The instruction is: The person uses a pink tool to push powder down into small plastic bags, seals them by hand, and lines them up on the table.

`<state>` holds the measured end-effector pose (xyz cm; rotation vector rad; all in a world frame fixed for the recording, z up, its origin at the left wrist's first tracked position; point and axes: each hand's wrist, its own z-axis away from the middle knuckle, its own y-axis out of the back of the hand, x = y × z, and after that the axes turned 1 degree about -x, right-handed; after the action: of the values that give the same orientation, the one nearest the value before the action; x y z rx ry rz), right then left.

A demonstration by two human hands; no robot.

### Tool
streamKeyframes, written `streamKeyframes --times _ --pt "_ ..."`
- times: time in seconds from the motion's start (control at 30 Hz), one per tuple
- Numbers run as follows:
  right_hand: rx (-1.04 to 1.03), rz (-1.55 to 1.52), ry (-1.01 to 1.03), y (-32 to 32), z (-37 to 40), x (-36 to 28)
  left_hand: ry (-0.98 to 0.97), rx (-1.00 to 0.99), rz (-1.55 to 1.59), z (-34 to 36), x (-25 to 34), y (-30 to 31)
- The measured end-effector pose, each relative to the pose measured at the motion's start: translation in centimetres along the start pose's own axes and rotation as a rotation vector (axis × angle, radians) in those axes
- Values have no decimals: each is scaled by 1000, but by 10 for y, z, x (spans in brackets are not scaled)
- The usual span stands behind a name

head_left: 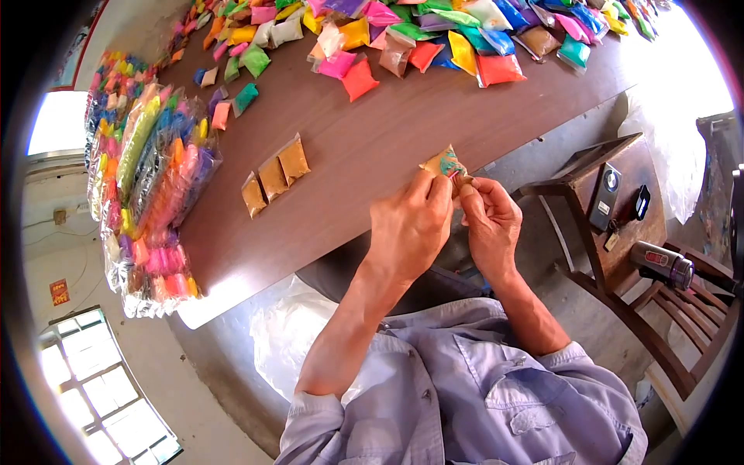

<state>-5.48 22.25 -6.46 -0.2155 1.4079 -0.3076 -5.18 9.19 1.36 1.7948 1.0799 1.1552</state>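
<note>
Both of my hands meet at the table's near edge around a small brown packet (443, 160) with a green and red print. My left hand (412, 221) is closed on the packet's lower left side, knuckles up. On its right side my right hand (493, 225) pinches the edge between thumb and forefinger. To the left, three brown packets (273, 178) lie side by side on the brown table (333, 155). The fingertips partly hide the held packet's lower part.
Many colourful packets (465, 54) are heaped along the table's far side. Clear bags of coloured packets (159, 170) are stacked at the left. A wooden stool (643, 151) at the right holds a phone-like device (604, 198), beside a metal flask (661, 263).
</note>
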Motion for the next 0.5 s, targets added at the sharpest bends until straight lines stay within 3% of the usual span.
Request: streamKeyframes --times 0.23,0.33,0.5 --pt "-55 132 -30 9 -2 -13 97 21 54 8 -5 7" --pt "-84 172 -109 12 -6 -17 23 -2 152 12 -11 10" --pt "-92 138 -184 -2 -5 -29 -75 -59 27 13 -13 8"
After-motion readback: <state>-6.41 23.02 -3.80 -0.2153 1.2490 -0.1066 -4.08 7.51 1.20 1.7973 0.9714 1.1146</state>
